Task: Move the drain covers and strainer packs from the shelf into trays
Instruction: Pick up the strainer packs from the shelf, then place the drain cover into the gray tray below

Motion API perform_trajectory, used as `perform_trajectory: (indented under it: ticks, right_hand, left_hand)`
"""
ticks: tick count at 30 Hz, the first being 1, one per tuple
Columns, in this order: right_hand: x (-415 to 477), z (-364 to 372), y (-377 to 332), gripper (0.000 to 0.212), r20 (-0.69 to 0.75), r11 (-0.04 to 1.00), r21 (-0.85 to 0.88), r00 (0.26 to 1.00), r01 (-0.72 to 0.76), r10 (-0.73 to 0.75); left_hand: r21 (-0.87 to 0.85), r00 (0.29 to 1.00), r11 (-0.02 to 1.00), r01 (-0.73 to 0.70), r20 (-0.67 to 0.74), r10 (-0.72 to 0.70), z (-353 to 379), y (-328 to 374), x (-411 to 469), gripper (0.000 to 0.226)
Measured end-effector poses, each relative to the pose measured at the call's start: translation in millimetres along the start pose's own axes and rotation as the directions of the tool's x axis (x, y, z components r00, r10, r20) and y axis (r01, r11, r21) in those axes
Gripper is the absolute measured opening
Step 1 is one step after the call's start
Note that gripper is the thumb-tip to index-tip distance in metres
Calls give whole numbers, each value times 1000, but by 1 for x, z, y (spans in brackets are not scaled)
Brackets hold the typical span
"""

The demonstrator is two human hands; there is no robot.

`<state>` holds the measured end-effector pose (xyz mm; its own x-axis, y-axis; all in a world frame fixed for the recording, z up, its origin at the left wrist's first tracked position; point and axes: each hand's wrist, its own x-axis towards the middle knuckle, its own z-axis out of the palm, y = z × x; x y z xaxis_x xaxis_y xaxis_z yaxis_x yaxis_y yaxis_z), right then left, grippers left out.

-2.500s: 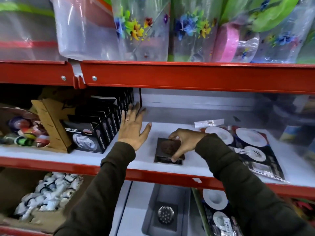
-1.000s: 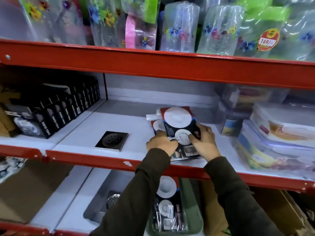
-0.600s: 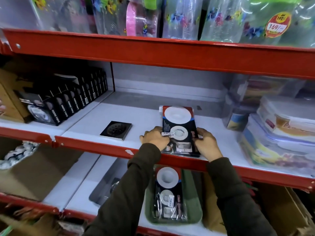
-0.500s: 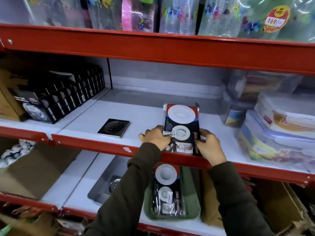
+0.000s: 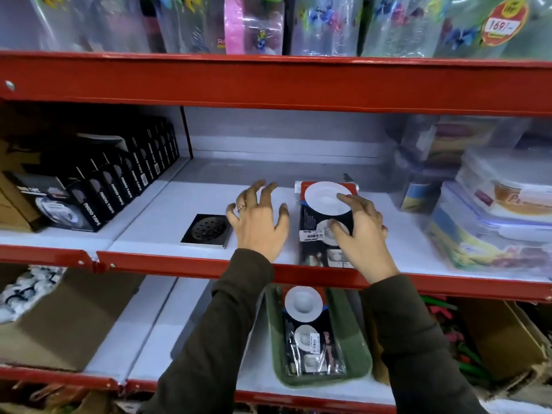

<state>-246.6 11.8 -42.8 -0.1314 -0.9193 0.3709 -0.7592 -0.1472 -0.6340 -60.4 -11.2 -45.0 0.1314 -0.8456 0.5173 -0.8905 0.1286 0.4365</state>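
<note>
A square black drain cover lies flat on the white middle shelf near its front edge. To its right sits a stack of strainer packs, dark with white round strainers. My right hand lies on the stack, fingers curled over its right side and thumb on its face. My left hand hovers open with fingers spread between the drain cover and the stack, touching neither. On the shelf below, a green tray holds one strainer pack.
Black tape boxes stand in a row at the left of the shelf. Stacked clear plastic containers fill the right. A red beam hangs low above. Cardboard boxes sit on the lower shelf.
My left hand has let go of the strainer stack and moved left, opening above the shelf. The stack now lies flat under my right hand.
</note>
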Motion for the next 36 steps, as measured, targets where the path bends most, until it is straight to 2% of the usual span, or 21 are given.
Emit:
perform_trajectory:
  ticks: [4, 8, 10, 13, 16, 19, 22, 24, 26, 27, 29, 31, 33, 35, 36]
  right_hand:
    - [0, 34, -41, 53, 177, 987, 101, 974, 123, -140]
    - [8, 84, -86, 61, 401, 967, 13, 884, 255, -239]
    - [17, 108, -108, 72, 512, 955, -59, 830, 291, -221]
    - [34, 142, -140, 89, 662, 948, -144, 740, 283, -121]
    - [47, 161, -154, 91, 726, 958, -189, 687, 217, -12]
    - [53, 165, -159, 93, 709, 963, -194, 706, 190, 3]
    - [46, 152, -165, 100, 614, 972, -165, 789, 169, -33]
    - [31, 134, -169, 104, 504, 987, -68, 859, 147, -93]
    - [2, 107, -170, 107, 484, 989, 60, 863, 132, -144]
    - [-16, 94, -169, 107, 523, 986, 106, 836, 126, -163]
    - [-56, 82, -162, 100, 670, 990, 122, 731, 67, -132]
    - [-86, 102, -146, 87, 805, 999, 8, 593, 38, -29]
    - [-99, 149, -129, 71, 873, 994, -109, 480, 29, 82]
    - [-103, 207, -105, 72, 873, 980, -199, 449, -26, 189]
    - [-105, 236, -92, 78, 848, 967, -253, 472, -36, 240]
  left_hand:
    - [57, 980, 991, -119, -155, 127, -28, -60, 9, 44]
    - [77, 981, 993, -87, -167, 99, -45, -143, 9, 42]
    - [63, 985, 994, -90, -145, 99, -50, -178, 6, 44]
    - [85, 968, 974, -212, -115, 221, -56, -217, 5, 48]
    - [122, 935, 940, -320, -122, 334, -56, -235, 2, 56]
    - [116, 927, 939, -323, -163, 339, -53, -243, 1, 63]
    - [148, 910, 927, -344, -192, 368, -49, -246, 1, 64]
    - [163, 907, 925, -344, -196, 372, -47, -249, 1, 65]
    - [184, 910, 922, -341, -183, 373, -47, -249, 1, 65]
    - [187, 910, 920, -345, -173, 376, -48, -248, 2, 64]
    - [188, 909, 915, -356, -160, 386, -48, -247, 2, 63]
    - [203, 907, 909, -363, -147, 395, -47, -247, 2, 63]
    - [228, 907, 903, -363, -137, 399, -46, -248, 2, 64]
    - [242, 910, 904, -352, -136, 391, -46, -248, 3, 65]
    - [242, 913, 907, -346, -134, 384, -46, -248, 3, 65]
